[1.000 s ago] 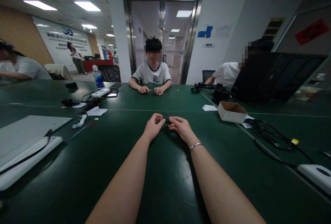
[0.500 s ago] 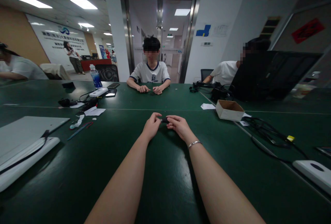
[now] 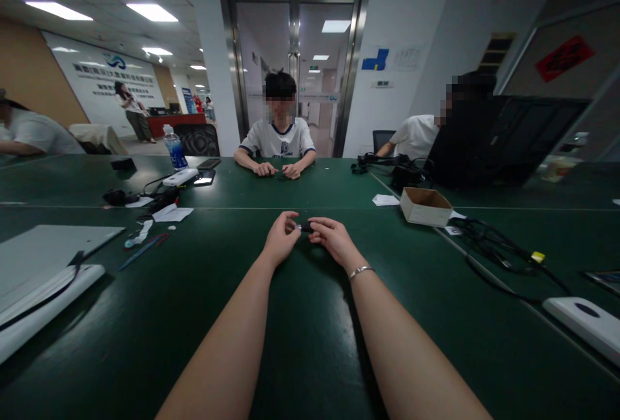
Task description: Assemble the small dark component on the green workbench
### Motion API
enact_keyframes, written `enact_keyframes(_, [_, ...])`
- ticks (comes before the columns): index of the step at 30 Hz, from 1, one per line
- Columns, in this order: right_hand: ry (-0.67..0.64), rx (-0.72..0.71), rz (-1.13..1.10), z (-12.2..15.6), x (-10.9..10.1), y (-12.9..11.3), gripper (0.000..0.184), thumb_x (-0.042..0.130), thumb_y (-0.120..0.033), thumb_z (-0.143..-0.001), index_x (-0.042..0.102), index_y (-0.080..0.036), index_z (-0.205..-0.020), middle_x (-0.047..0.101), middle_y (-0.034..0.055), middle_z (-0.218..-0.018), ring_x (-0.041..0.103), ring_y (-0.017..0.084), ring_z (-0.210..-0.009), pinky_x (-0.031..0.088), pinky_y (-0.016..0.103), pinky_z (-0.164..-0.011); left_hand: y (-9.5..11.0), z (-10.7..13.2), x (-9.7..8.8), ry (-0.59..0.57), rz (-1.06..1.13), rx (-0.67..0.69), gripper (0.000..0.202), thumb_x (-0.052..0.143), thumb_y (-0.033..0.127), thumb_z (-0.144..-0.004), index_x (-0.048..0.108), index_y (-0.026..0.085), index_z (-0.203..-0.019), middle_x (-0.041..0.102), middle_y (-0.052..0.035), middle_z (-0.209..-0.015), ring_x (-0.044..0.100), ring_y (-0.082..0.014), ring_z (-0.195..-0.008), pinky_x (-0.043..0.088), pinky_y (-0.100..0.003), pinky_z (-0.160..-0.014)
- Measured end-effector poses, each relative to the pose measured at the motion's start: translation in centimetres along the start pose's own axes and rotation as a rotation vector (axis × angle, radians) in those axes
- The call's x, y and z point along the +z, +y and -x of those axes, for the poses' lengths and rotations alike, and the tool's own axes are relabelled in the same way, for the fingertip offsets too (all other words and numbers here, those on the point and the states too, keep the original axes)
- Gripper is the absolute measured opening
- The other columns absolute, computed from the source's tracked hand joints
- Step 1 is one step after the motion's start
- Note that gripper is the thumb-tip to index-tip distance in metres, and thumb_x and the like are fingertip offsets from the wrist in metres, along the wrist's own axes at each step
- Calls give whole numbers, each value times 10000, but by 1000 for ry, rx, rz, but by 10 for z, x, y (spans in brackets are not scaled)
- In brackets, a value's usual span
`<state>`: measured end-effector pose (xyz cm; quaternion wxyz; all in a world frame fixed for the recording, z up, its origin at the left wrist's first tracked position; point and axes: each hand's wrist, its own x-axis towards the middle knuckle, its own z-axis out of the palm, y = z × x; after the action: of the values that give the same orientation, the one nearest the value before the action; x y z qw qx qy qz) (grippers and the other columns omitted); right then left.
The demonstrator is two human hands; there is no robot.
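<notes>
Over the green table, a small black stick with a silvery left end lies level between my two hands. My left hand is closed in a pinch at the silvery end, thumb and forefinger meeting around it. Holding the black end is my right hand, its thumb and fingertips pressed together; a silver bracelet circles that wrist. The stick is too small to make out its exact kind, and the fingers cover both of its tips.
Left on the green table lie a grey laptop, a blue tweezer-like tool and papers. An open cardboard box and black cables are at right. A person sits opposite, both hands on the table.
The whole view has shifted slightly, so things sit a little further left. Both hands keep hold of the black stick, and its silvery end shows a bit more.
</notes>
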<state>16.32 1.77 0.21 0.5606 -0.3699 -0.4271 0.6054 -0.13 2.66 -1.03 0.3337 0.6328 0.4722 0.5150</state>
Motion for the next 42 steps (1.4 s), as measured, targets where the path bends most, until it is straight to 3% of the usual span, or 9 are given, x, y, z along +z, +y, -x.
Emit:
enact_keyframes(5, [-9, 3, -2, 0, 0, -1, 192, 789, -121, -713, 713, -100, -888, 687, 57, -666, 649, 119, -557, 564, 185, -536, -2, 0, -1, -39, 51, -58, 261, 479, 319, -882, 591, 181, -1072, 586, -8, -714, 571, -144, -680, 453, -259, -677])
enact_keyframes(9, [16, -9, 0, 0, 1, 0, 254, 807, -126, -698, 680, -125, -918, 678, 32, -660, 658, 127, -564, 564, 190, -534, -2, 0, 0, 6, 26, -1, 353, 639, 195, -741, 593, 192, -1091, 620, -26, -882, 586, -140, -788, 458, -251, -749])
enact_keyframes(14, [56, -26, -19, -2, 1, 2, 252, 853, -160, -647, 632, -142, -767, 657, 10, -622, 658, 131, -553, 564, 192, -532, -4, -1, 3, -46, 83, -59, 270, 492, 343, -884, 584, 182, -1081, 592, -8, -721, 568, -145, -689, 434, -255, -673])
enact_keyframes(19, [37, 0, 12, -3, 0, 2, 212, 862, -197, -646, 695, -99, -732, 677, 59, -637, 646, 121, -561, 562, 181, -557, -5, -2, 2, -6, 73, -44, 294, 570, 262, -818, 584, 182, -1101, 626, -14, -818, 584, -137, -755, 437, -246, -727])
enact_keyframes(23, [22, 3, 11, -3, 0, 3, 191, 863, -198, -637, 715, -101, -711, 677, 57, -639, 642, 121, -574, 561, 184, -564, -3, 0, 1, -102, 2, -39, 278, 465, 338, -894, 602, 195, -1090, 605, -8, -715, 567, -152, -683, 428, -265, -670])
enact_keyframes(27, [25, 8, 9, -4, 0, 3, 181, 856, -203, -639, 716, -104, -698, 673, 55, -633, 635, 119, -569, 559, 191, -575, 0, 2, 0, -54, -62, 14, 286, 563, 239, -825, 596, 209, -1108, 629, -22, -886, 596, -157, -831, 437, -270, -777])
enact_keyframes(31, [-7, 15, 27, -4, -1, 4, 161, 839, -195, -655, 718, -98, -699, 675, 65, -656, 633, 121, -588, 555, 197, -591, 2, 3, -1, -60, -44, -20, 263, 490, 302, -898, 583, 202, -1123, 631, -22, -838, 603, -166, -827, 438, -289, -790])
enact_keyframes(38, [0, 23, 26, -3, 0, 3, 112, 805, -160, -679, 714, -95, -687, 658, 63, -640, 618, 121, -578, 535, 194, -554, 4, 3, -1, -22, -87, 65, 320, 569, 134, -774, 626, 196, -1083, 629, -42, -952, 574, -152, -834, 452, -277, -766])
enact_keyframes(42, [0, 22, 16, -3, 0, 3, 92, 785, -152, -695, 715, -93, -691, 653, 62, -636, 613, 120, -575, 523, 190, -532, 1, 2, -3, -54, -90, 86, 325, 604, 141, -737, 652, 203, -1052, 641, -36, -959, 577, -145, -813, 455, -267, -742])
